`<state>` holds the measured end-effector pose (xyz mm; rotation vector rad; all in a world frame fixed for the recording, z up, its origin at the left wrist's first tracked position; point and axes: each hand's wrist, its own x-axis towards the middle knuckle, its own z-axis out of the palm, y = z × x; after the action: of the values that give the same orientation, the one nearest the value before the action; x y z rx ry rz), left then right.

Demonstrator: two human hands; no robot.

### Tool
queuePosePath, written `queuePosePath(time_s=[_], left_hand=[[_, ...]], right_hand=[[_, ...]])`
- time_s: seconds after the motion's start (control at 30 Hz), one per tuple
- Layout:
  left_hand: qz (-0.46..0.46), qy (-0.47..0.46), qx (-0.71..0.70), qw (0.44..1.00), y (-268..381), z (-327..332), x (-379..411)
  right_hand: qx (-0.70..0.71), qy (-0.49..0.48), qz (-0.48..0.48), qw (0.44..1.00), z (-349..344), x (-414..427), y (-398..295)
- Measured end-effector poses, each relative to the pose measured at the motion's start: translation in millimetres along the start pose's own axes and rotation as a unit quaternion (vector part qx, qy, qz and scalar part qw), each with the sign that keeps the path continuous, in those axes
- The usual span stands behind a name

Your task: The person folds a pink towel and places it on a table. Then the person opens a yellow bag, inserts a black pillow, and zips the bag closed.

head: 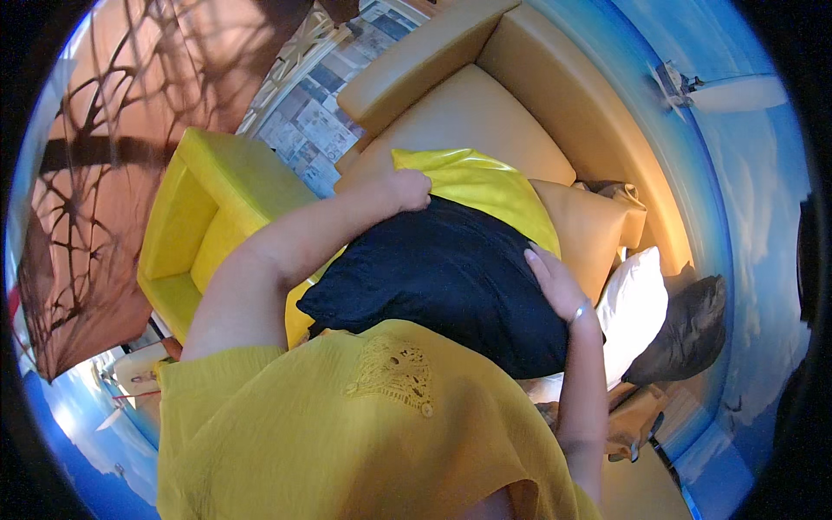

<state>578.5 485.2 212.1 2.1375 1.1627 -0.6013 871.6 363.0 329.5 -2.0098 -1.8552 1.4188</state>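
Note:
A black fabric cushion (442, 279) is held against my front, its lower edge by my yellow top. Beyond its far edge shows a shiny yellow cushion or cover (478, 179); I cannot tell whether it lies behind the black one or partly inside it. My left hand (414, 188) is closed in a fist at the far left corner, where the yellow and black fabrics meet. At the right edge, my right hand (552, 276) grips the black cushion, with fingertips on its face and the other fingers hidden.
A tan sofa (481, 123) stands ahead, with a loose tan cushion (578, 227) on it. To the right are a white pillow (637, 305) and a dark grey cushion (682, 331). At left sit a yellow armchair (234, 188) and a patterned orange-brown surface (110, 175).

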Motion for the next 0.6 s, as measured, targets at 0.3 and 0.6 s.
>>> queuePosePath(time_s=[0.3,0.6], left_hand=[[-0.028,0.213,-0.207,0.955,-9,44,67],[-0.017,0.210,-0.200,0.957,7,16,69]], right_hand=[[-0.103,0.012,-0.408,0.907,54,-26,-162],[-0.211,0.171,-0.221,0.937,65,58,-56]])
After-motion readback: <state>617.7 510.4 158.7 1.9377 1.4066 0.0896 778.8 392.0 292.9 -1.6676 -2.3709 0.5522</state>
